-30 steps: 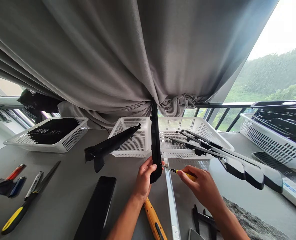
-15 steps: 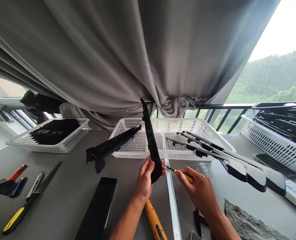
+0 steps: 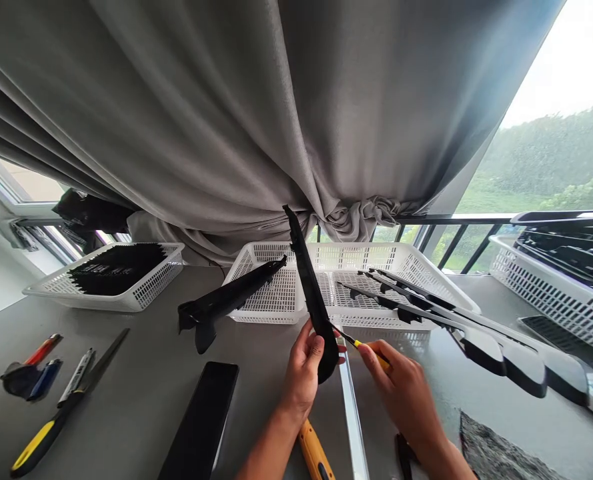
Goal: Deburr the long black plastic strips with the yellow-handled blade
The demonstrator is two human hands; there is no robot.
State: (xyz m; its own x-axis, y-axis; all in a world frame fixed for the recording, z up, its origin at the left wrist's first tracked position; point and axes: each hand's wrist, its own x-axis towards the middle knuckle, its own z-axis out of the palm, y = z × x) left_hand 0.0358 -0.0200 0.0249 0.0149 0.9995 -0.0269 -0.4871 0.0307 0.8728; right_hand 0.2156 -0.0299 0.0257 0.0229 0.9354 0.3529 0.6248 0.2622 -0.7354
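Note:
My left hand (image 3: pixel 305 370) grips a long black plastic trim piece (image 3: pixel 310 283) near its wide rounded lower end, with the narrow end pointing up and away. My right hand (image 3: pixel 401 380) is closed round a slim tool with a yellow handle (image 3: pixel 385 364). Its thin dark tip meets the right edge of the trim piece just above my left fingers; the exact tool kind is unclear. To the left, a similar black trim piece (image 3: pixel 231 293) rests partly on the white basket (image 3: pixel 261 317). Several more trim pieces (image 3: pixel 486 353) lean over the basket's right side.
Left stand a basket of black parts (image 3: pixel 141 300), a yellow-black knife (image 3: pixel 51 427), a marker (image 3: pixel 76 377) and a lighter (image 3: pixel 46 380). Nearer are a black phone-like slab (image 3: pixel 201 420), a yellow-orange tool (image 3: pixel 313 450), a metal strip (image 3: pixel 352 413) and grey cloth (image 3: pixel 501 450). Another loaded basket (image 3: pixel 551 287) stands right.
The whole view has shifted slightly. Both hands have moved a little right and down in the picture, and the tool tip sits slightly higher along the trim piece's edge.

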